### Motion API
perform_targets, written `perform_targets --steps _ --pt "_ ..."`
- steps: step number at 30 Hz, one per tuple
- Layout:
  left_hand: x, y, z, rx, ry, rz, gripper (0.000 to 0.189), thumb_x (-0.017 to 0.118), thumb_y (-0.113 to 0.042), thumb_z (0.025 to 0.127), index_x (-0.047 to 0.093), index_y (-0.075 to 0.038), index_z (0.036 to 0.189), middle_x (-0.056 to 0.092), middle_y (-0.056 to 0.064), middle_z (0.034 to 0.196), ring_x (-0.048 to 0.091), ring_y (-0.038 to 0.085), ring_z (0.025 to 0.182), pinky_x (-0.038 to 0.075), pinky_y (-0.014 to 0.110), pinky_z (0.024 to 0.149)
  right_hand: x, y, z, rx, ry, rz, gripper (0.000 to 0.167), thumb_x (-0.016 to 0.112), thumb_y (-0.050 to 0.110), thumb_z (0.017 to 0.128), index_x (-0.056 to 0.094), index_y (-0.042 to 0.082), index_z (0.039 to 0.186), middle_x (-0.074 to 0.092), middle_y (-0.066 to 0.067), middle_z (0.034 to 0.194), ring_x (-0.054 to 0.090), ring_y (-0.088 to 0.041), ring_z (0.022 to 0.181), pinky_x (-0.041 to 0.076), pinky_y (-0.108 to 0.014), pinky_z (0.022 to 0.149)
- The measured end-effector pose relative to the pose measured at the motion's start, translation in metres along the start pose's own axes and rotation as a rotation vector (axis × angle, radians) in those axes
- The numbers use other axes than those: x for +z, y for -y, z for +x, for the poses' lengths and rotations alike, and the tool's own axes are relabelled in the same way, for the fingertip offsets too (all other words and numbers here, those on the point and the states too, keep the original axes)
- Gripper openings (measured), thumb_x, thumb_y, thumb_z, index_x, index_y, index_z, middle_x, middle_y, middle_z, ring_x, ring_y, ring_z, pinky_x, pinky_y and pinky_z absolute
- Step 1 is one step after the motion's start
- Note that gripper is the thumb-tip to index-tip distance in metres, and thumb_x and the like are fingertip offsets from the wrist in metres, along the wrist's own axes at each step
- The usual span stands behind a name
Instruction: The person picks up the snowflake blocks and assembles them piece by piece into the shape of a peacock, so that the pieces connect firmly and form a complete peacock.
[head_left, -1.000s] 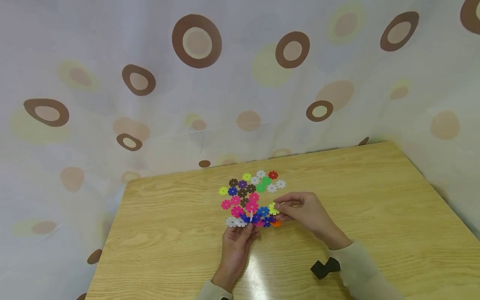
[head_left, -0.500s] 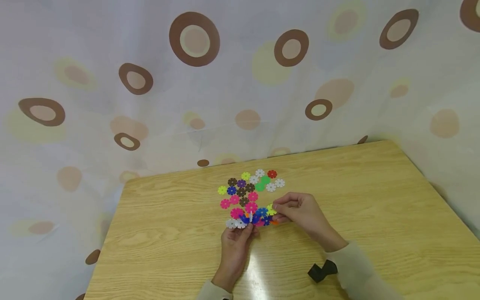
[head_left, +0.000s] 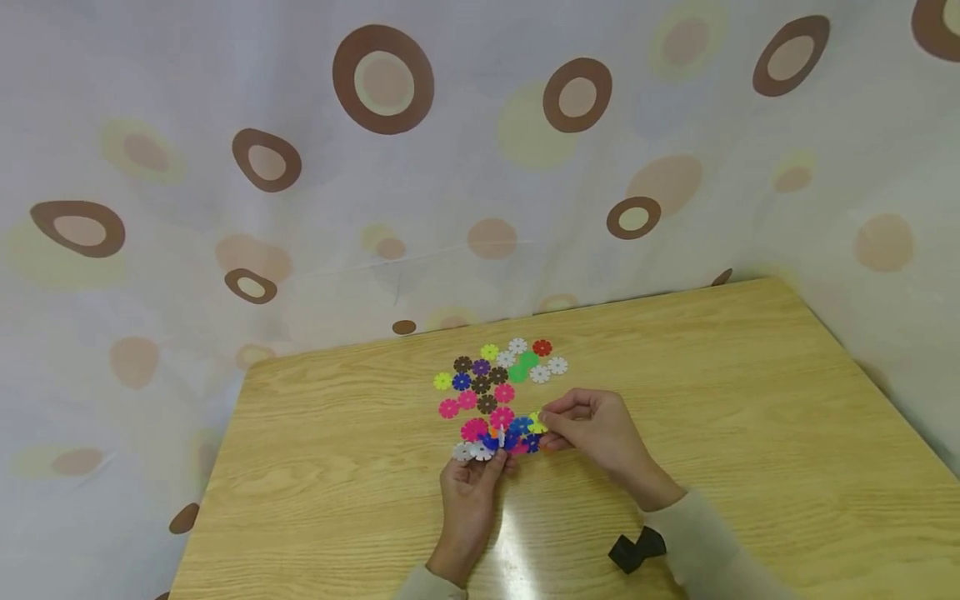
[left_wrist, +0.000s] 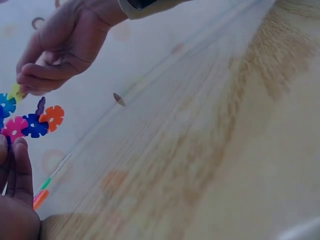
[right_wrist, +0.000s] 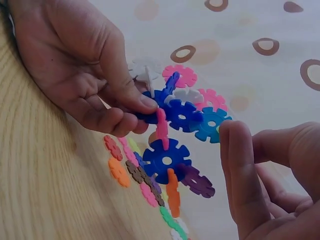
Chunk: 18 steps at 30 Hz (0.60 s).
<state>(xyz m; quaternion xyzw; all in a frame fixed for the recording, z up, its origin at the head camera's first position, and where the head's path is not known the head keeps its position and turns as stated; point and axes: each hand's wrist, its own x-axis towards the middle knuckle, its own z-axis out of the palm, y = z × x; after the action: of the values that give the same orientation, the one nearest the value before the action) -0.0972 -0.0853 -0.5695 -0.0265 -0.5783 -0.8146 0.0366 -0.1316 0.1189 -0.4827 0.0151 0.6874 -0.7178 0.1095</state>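
Note:
In the head view my left hand (head_left: pixel 467 504) pinches a cluster of interlocked plastic snowflake discs, held up off the table. A dark blue disc (right_wrist: pixel 182 116) sits near the cluster's middle, with pink, white, orange and purple discs slotted to it at various angles. My right hand (head_left: pixel 603 433) pinches a yellow snowflake disc (head_left: pixel 537 422) between thumb and fingers. Its edge is right at the light blue disc (right_wrist: pixel 211 125) on the cluster's right side. The right fingers hide most of the yellow disc in the right wrist view.
Loose snowflake discs in brown, green, white, red, pink and yellow lie on the wooden table (head_left: pixel 337 467) beyond the hands, among them a red disc (head_left: pixel 542 347). A patterned curtain (head_left: pixel 450 167) hangs behind the table. A black object (head_left: pixel 636 550) shows beside the right sleeve.
My right hand has shifted slightly left with the yellow disc, closer in to the cluster. The left hand stays nearly where it was. The head view has moved a little.

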Motion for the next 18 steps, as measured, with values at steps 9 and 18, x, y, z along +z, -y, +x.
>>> perform_targets --steps 9,18 --pt "-0.002 -0.001 0.002 -0.042 0.008 -0.06 0.016 0.066 0.002 0.104 0.071 -0.014 0.106 0.078 -0.004 0.094 0.076 0.01 0.087 0.065 0.027 0.086 -0.005 0.0 0.002 -0.013 0.004 -0.177 0.02 0.076 0.01 0.102 0.075 -0.009 0.11 0.08 -0.009 0.087 0.072 -0.014 0.064 0.065 -0.031 0.063" --pt "-0.004 -0.002 0.004 -0.115 0.034 -0.157 0.014 0.064 -0.002 0.107 0.07 -0.014 0.111 0.077 -0.005 0.101 0.074 0.009 0.092 0.064 0.027 0.09 -0.018 -0.008 0.016 -0.136 -0.08 -0.383 0.018 0.073 0.015 0.105 0.077 0.0 0.113 0.072 -0.012 0.078 0.058 -0.013 0.055 0.048 -0.024 0.051"
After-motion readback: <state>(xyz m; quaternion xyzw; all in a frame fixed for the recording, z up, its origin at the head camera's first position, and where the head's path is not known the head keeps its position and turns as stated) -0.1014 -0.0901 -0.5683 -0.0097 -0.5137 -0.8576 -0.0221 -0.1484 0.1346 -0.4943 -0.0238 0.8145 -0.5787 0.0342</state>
